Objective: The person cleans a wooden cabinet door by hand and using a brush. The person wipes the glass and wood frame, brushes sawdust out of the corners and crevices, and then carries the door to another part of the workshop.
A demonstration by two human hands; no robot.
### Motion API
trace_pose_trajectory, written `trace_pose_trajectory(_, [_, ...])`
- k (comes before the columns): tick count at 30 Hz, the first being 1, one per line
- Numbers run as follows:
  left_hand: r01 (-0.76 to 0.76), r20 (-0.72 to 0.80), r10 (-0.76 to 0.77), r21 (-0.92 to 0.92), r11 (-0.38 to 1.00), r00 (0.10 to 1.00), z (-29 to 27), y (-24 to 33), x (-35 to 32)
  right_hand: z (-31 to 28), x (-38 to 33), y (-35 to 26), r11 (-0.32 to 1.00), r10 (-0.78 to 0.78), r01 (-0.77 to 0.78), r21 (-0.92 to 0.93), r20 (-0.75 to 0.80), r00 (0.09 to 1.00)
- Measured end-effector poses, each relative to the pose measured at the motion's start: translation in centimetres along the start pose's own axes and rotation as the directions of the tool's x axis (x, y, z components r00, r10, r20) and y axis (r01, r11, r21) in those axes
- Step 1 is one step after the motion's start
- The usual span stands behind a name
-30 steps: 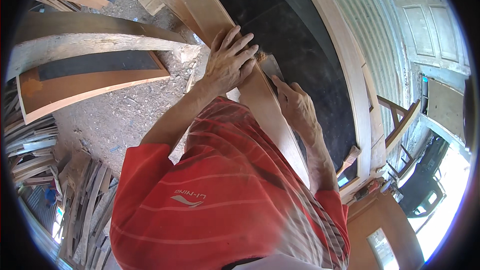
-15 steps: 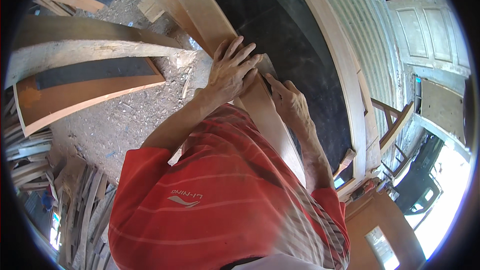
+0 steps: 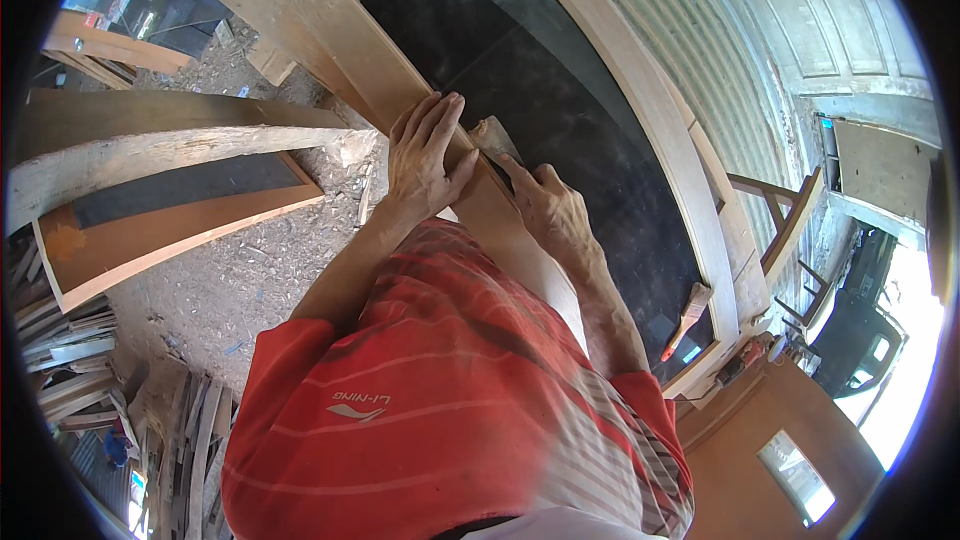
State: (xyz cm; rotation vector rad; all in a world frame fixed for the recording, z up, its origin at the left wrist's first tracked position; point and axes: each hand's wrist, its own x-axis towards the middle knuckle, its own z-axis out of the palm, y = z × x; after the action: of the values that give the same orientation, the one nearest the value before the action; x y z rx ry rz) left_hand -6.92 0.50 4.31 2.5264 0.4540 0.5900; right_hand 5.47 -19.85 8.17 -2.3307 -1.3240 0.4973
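Note:
In front of me lies a pale wooden door frame (image 3: 385,55) around a dark, glossy panel (image 3: 570,130). My left hand (image 3: 422,155) rests flat on the near rail of the frame, its fingers stretched out and the thumb slightly apart. My right hand (image 3: 553,208) is closed around a scraper (image 3: 494,136) with a flat, broad blade. That blade sits at the inner edge of the rail, where wood meets the dark panel, just right of my left fingers. The scraper's handle is mostly hidden in my right palm.
A paintbrush (image 3: 688,320) lies at the panel's lower right corner. Left stand a thick timber beam (image 3: 170,150) and an orange-brown framed panel (image 3: 190,225). Scrap wood (image 3: 190,430) is piled lower left. Corrugated sheeting (image 3: 690,50) rises behind the frame.
My left hand has drawn back from the scraper, leftward along the rail, so more of the blade shows. My right hand has shifted slightly left and nearer. The whole view has moved a little.

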Motion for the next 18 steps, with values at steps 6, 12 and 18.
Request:
trace_pose_trajectory(6, [0.014,-0.014,-0.014,0.002,1.0,1.0,0.4,0.0,0.0,0.1,-0.1,-0.1,0.999,-0.007,0.006,-0.046,-0.021,1.0])
trace_pose_trajectory(12, [0.008,-0.026,-0.008,-0.01,1.0,1.0,0.2,0.1,0.1,0.3,-0.7,-0.9,0.991,0.029,-0.035,-0.13,-0.051,0.998])
trace_pose_trajectory(18, [0.014,-0.016,-0.014,-0.01,1.0,1.0,-0.1,0.2,0.2,0.0,-0.8,-0.4,0.986,0.144,-0.15,-0.069,-0.082,0.986])
